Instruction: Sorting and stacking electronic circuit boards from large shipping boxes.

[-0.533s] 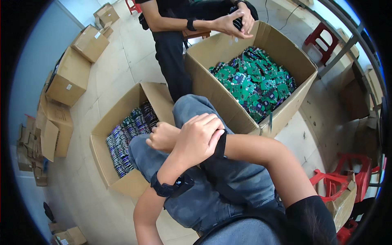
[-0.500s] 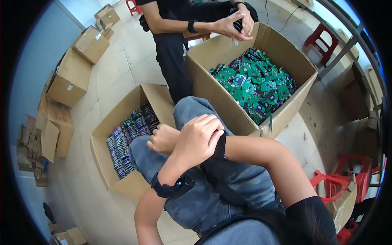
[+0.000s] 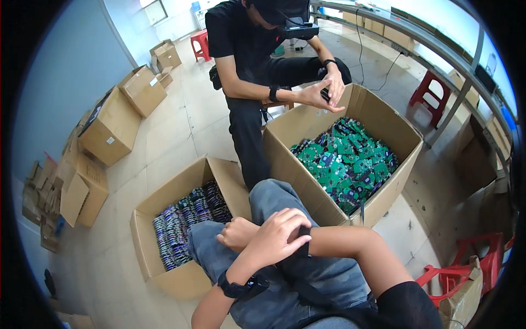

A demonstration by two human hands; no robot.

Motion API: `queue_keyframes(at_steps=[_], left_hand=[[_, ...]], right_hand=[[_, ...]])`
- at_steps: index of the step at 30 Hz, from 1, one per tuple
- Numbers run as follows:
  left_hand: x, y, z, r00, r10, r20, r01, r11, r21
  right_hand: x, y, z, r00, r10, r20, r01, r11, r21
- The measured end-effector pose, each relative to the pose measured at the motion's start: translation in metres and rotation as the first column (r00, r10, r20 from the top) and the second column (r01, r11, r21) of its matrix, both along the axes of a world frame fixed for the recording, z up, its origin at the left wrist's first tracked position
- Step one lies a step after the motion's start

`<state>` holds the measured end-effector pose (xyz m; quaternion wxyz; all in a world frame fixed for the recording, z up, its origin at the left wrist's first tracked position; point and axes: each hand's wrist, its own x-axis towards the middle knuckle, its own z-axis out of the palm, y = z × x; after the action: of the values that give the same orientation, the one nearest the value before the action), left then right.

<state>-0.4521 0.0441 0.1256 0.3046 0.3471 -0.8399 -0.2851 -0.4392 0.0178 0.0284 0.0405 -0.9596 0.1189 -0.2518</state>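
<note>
Left hand [image 3: 276,238] covers the right wrist and most of the black wrist strap [image 3: 302,242]; right hand [image 3: 236,233] half hidden, its grip unreadable. Item in the co-worker's hands [image 3: 323,93] too small to identify. Red stool [image 3: 455,274] partly hidden.

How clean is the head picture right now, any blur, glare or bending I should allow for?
Head view: sharp and evenly daylit, with no glare on the green circuit boards; fisheye bends the bench edge and blacks out the corners; left hand and right hand, crossed on the knee, show no motion blur.
</note>
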Motion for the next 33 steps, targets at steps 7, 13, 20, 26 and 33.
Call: queue_keyframes(at_steps=[7,13,20,26,33], left_hand=[[0.001,0.012,-0.020,0.956,-0.038,0.292,0.083,0.986,-0.143],[0.000,0.004,-0.022,0.929,0.028,0.369,0.138,0.899,-0.416],[0.009,-0.002,0.004,0.888,0.085,0.453,0.169,0.853,-0.493],[0.006,-0.022,-0.001,0.925,0.036,0.377,0.137,0.896,-0.422],[0.007,0.010,-0.012,0.915,0.095,0.393,0.086,0.904,-0.419]], right_hand=[[-0.010,0.017,0.006,0.997,0.060,0.048,-0.060,0.998,0.018],[-0.001,0.018,0.007,0.988,0.112,0.107,-0.117,0.992,0.041],[0.011,0.027,-0.004,0.978,0.088,0.191,-0.101,0.993,0.059],[0.032,0.016,-0.085,0.808,0.042,0.588,-0.090,0.994,0.054],[0.005,0.016,0.012,0.993,-0.061,0.099,0.045,0.986,0.158]])
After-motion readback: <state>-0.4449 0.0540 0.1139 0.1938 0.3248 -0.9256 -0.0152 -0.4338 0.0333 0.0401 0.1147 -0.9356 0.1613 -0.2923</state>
